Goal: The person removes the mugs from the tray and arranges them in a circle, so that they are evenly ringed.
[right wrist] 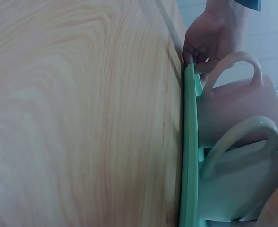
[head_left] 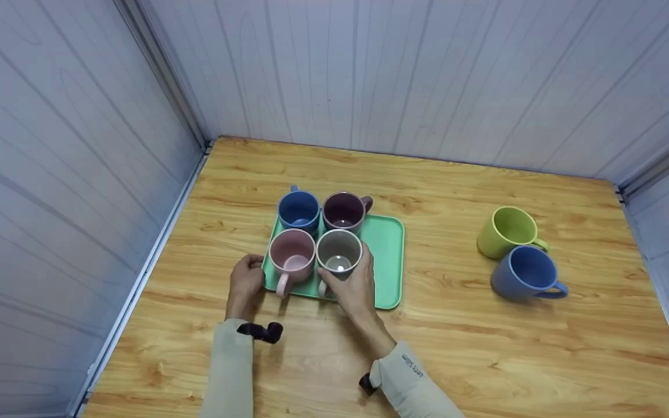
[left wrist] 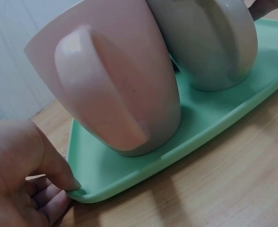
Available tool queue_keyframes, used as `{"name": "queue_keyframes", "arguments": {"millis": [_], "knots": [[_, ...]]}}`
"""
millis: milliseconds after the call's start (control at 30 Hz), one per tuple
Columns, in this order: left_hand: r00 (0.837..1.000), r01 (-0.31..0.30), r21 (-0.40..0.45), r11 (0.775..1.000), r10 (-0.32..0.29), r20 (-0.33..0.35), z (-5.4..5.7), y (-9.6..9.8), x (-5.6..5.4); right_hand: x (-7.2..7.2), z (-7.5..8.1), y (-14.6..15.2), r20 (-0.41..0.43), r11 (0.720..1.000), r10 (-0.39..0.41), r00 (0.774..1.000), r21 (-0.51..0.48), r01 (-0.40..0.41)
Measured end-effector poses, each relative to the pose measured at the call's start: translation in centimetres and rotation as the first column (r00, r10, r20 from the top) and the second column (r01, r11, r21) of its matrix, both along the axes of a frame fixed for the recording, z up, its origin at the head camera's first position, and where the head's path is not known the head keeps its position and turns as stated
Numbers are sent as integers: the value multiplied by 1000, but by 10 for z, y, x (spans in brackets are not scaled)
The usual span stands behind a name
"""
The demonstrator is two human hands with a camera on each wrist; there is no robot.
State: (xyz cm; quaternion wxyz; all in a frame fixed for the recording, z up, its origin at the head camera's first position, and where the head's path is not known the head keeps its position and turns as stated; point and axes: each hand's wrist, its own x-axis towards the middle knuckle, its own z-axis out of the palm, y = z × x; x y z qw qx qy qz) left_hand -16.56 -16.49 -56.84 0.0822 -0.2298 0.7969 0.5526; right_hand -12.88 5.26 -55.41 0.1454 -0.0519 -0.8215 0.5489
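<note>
A green tray (head_left: 389, 261) bears several mugs on its left and middle part. My left hand (head_left: 247, 281) pinches the tray's near left corner, thumb over the rim in the left wrist view. Beside that corner stands the pink mug (head_left: 292, 255), its handle toward me. To its right is the grey mug (head_left: 339, 249), upright on the tray, and my right hand (head_left: 355, 287) grips it with thumb and fingers around its sides. Behind them stand a blue mug (head_left: 299, 210) and a dark purple mug (head_left: 343, 211). The right wrist view shows the grey mug's handle (right wrist: 233, 137) facing the near edge.
Off to the right on the wooden table (head_left: 456, 342) stand a yellow-green mug (head_left: 494, 235) and a second blue mug (head_left: 514, 278), close together, handles pointing right. The tray's right side is bare. Pale panel walls (head_left: 323, 75) enclose the table at the back and sides.
</note>
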Motion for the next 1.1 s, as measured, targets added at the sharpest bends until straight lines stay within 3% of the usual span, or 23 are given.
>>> {"name": "queue_keyframes", "arguments": {"millis": [333,567,700,1100], "knots": [[1000,-18,56,998,18,13,-4,-1,1,-2,-1,11,22,1000,29,999,0,-29],[999,-33,58,998,34,-2,-4,-1,0,0,-1,25,23,995,100,995,0,-100],[999,-41,61,997,42,-11,-4,-2,1,3,1,34,10,990,140,990,-5,-140],[999,-31,30,999,31,-13,-4,-1,1,4,18,77,74,969,249,966,-26,-247]]}}
